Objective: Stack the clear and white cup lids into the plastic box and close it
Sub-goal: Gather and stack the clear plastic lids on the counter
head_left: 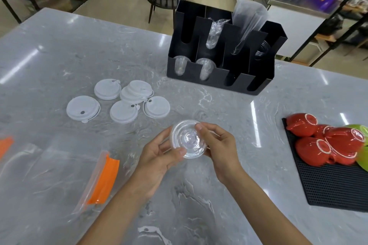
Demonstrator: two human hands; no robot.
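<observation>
both hands hold a small stack of clear cup lids (188, 139) above the middle of the counter (59, 49), toward its near edge. the left hand (159, 155) cups the stack from below with its thumb pressed over the near rim; the right hand (217, 145) pinches the far rim between thumb and fingertips. the lids are transparent, ridged in rings, with a raised dome at the centre (how many are in the stack cannot be told). the white cup lids (119, 101) lie loose toward the left part of the counter, six or so, some overlapping, each with a sip hole and tab. the plastic box (49, 175), clear with orange clips (103, 181), sits at the near left edge. a black cup organizer (219, 79) stands at the far side; red bowls (326, 141) rest on a black mat (328, 189) at the right edge. the counter is grey marble, glossy; beyond it are chairs and stocked shelves.
</observation>
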